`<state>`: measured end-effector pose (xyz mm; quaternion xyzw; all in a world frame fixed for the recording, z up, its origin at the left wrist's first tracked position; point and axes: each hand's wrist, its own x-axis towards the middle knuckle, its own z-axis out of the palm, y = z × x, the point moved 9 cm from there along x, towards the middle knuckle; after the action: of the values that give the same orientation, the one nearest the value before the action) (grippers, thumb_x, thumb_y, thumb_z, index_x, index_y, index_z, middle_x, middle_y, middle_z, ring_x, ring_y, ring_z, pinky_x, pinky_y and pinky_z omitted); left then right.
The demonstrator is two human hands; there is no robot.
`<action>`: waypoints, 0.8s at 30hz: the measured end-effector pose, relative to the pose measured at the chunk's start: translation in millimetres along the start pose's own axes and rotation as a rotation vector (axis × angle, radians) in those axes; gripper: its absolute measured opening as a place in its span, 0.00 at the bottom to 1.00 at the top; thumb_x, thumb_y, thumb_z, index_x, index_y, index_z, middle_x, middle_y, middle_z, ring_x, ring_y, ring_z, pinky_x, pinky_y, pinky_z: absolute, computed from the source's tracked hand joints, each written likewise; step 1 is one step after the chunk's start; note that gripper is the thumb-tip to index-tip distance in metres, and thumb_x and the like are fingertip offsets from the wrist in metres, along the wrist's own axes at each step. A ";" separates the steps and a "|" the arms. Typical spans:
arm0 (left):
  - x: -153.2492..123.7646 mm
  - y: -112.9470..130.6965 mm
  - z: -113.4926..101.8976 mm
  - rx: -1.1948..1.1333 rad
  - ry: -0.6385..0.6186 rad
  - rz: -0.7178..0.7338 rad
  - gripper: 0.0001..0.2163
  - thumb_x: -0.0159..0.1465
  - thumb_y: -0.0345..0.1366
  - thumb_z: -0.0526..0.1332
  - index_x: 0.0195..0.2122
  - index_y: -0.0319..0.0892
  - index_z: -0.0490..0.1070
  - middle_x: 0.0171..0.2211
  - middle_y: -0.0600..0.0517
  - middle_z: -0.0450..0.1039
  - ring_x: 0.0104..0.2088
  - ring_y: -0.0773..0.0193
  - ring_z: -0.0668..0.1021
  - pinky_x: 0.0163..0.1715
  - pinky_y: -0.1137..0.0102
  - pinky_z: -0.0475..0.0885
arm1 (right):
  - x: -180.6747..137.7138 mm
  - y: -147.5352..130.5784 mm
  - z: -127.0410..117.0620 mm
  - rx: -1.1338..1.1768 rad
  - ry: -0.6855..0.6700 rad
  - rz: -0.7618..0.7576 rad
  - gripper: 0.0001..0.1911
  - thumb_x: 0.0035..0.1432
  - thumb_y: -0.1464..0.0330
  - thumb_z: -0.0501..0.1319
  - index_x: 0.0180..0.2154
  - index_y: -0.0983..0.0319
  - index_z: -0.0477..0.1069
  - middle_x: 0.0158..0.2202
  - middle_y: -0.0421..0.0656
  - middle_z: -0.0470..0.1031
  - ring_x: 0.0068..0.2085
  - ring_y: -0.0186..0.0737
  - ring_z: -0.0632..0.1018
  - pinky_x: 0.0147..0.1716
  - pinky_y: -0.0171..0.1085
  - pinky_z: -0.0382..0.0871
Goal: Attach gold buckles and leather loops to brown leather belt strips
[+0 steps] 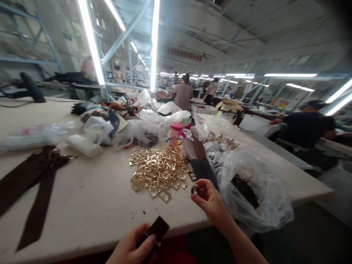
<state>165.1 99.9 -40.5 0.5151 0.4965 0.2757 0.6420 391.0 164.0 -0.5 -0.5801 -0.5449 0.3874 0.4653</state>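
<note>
My left hand [137, 242] is closed on a dark brown strap [159, 228], its square end pointing up and right. A small bit of metal shows by the fingers, mostly hidden. Thumb and fingertips of my right hand [207, 198] pinch a small dark brown loop [194, 190], held above the table edge. Beyond both hands lies a heap of gold-coloured buckles [162, 168]. To the right of my right hand, a clear plastic bag [275, 198] stands open with dark brown pieces [246, 187] inside.
Dark brown straps [35, 183] lie at the table's left. A pink-lidded jar [176, 135], a white roll [84, 146] and plastic bags [148, 123] stand behind the buckles. Dark flat strips [202, 165] lie right of the heap. A person [306, 124] sits at the right.
</note>
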 end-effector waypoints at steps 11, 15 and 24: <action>-3.6 3.2 -50.7 0.218 0.250 0.070 0.15 0.62 0.45 0.51 0.38 0.40 0.68 0.26 0.52 0.73 0.28 0.63 0.74 0.28 0.72 0.64 | -35.6 5.0 143.4 0.312 -0.398 0.227 0.18 0.48 0.55 0.61 0.34 0.62 0.68 0.27 0.40 0.70 0.28 0.36 0.72 0.31 0.36 0.67; 5.0 -1.8 -45.7 0.212 0.210 0.084 0.14 0.62 0.44 0.51 0.37 0.41 0.68 0.26 0.53 0.73 0.28 0.63 0.73 0.29 0.72 0.64 | -37.3 8.3 136.9 0.296 -0.299 0.206 0.17 0.54 0.54 0.56 0.28 0.62 0.69 0.29 0.41 0.70 0.30 0.35 0.72 0.35 0.37 0.67; 7.7 -14.0 -40.4 0.184 0.106 0.012 0.10 0.61 0.40 0.52 0.33 0.40 0.67 0.23 0.55 0.71 0.25 0.65 0.71 0.26 0.73 0.63 | -42.2 30.9 154.8 0.420 -0.331 0.353 0.19 0.46 0.60 0.65 0.40 0.60 0.69 0.35 0.42 0.74 0.37 0.40 0.74 0.38 0.39 0.68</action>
<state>128.3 117.8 -55.4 0.5596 0.5499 0.2598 0.5630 246.9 141.1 -74.1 -0.4864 -0.4121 0.6551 0.4055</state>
